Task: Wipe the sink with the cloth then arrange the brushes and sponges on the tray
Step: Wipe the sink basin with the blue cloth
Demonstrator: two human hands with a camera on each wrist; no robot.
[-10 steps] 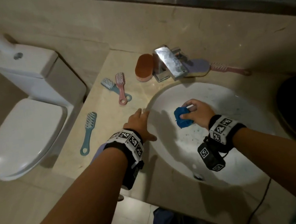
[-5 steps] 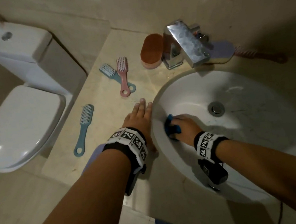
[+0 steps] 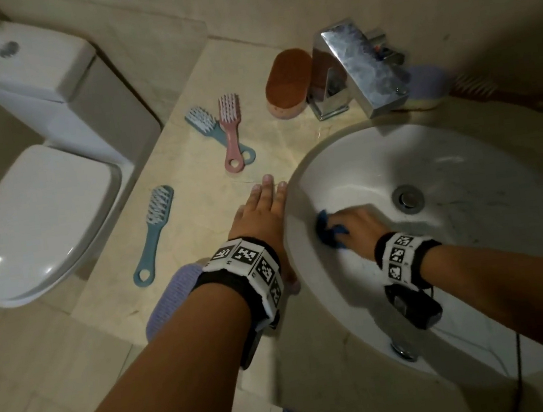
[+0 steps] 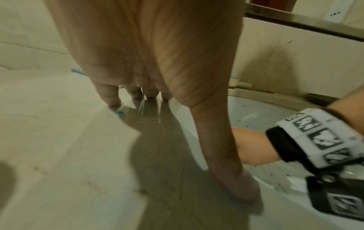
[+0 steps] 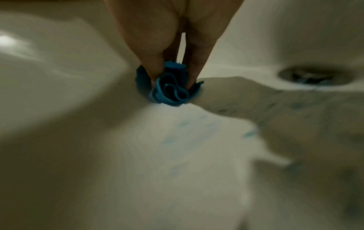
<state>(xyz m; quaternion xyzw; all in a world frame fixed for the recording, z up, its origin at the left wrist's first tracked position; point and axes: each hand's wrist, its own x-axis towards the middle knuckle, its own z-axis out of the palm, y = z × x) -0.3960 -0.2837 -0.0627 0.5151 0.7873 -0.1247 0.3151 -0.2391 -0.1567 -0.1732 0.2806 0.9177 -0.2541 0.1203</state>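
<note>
My right hand (image 3: pixel 349 226) grips a bunched blue cloth (image 3: pixel 330 232) and presses it against the left inner wall of the white sink (image 3: pixel 464 159), left of the drain (image 3: pixel 408 198). The right wrist view shows the cloth (image 5: pixel 171 88) pinched between fingertips (image 5: pixel 155 70). My left hand (image 3: pixel 262 214) lies flat with straight fingers on the beige counter (image 3: pixel 196 222) beside the sink rim, holding nothing. On the counter lie a blue brush (image 3: pixel 153 235), a pink brush (image 3: pixel 231 131) crossing another blue brush (image 3: pixel 204 124), and an orange sponge (image 3: pixel 288 81). A purple sponge (image 3: pixel 427 85) and a pink brush (image 3: pixel 497 93) lie behind the faucet.
A chrome faucet (image 3: pixel 358 66) stands at the back of the sink. A white toilet (image 3: pixel 40 215) sits left of the counter. A purple sponge (image 3: pixel 174 294) lies at the counter's front edge under my left forearm. Blue specks dot the basin. No tray is in view.
My right hand has dragged the cloth from the basin's middle to its left wall, uncovering the drain. The left hand stays flat on the counter. The view has tilted downward.
</note>
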